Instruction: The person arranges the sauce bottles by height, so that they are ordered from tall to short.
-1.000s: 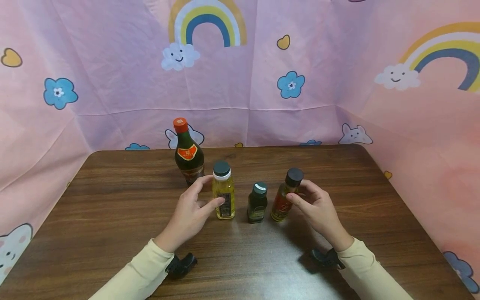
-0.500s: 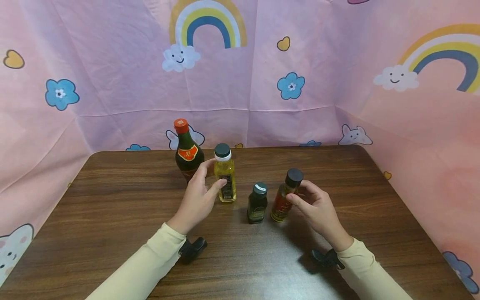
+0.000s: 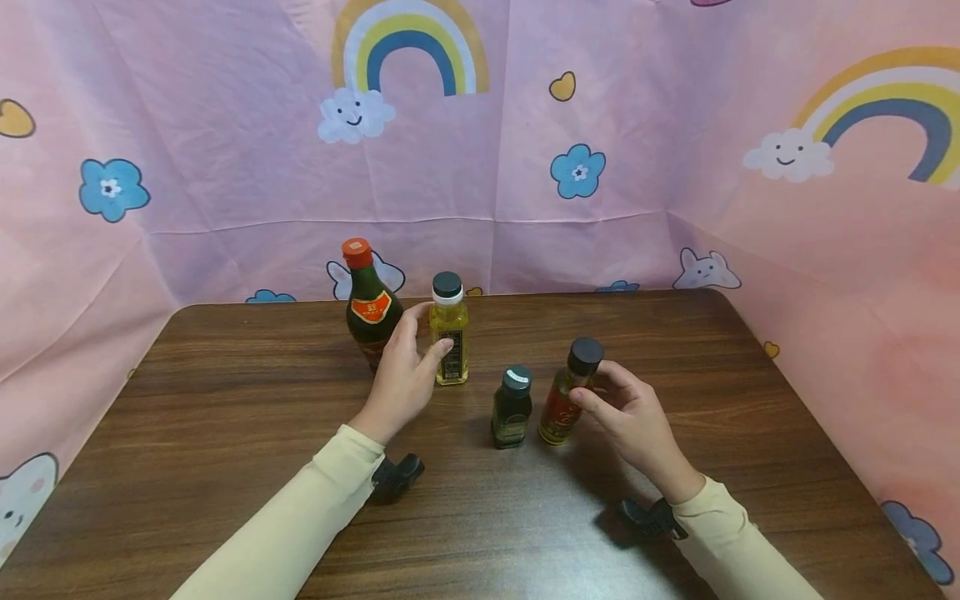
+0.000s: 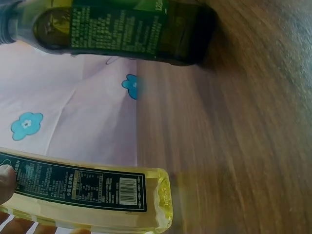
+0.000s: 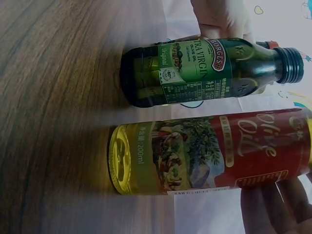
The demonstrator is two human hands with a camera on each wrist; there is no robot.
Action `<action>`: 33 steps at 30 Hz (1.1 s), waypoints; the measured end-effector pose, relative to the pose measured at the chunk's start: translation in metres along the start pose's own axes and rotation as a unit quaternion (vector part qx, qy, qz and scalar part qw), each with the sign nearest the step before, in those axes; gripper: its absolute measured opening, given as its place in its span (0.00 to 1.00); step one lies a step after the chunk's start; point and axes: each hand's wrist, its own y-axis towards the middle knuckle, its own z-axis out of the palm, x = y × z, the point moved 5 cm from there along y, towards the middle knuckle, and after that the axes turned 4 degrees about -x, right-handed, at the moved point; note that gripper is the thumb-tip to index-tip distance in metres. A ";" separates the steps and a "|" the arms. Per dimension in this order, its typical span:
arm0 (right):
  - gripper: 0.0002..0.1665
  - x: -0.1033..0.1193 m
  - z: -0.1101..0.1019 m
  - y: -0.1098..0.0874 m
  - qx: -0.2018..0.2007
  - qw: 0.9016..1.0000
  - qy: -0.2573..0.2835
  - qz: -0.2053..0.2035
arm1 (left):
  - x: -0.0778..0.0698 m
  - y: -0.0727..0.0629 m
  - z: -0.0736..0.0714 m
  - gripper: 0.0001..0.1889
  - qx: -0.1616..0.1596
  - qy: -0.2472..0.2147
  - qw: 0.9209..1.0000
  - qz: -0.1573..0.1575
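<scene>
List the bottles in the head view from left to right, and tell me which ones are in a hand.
Tall red-capped bottle → yellow oil bottle, held by the left hand → small dark green bottle → black-capped bottle, held by the right hand.

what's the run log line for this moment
left hand: holds yellow-liquid bottle; right hand: holds red-label olive oil bottle; Borges extra virgin olive oil bottle: upright between hands; red-capped green bottle: behind left hand
</scene>
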 end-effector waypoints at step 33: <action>0.18 0.009 -0.002 0.000 0.018 0.999 -0.034 0.004 | 0.007 0.004 0.000 0.36 0.030 0.062 0.997 0.017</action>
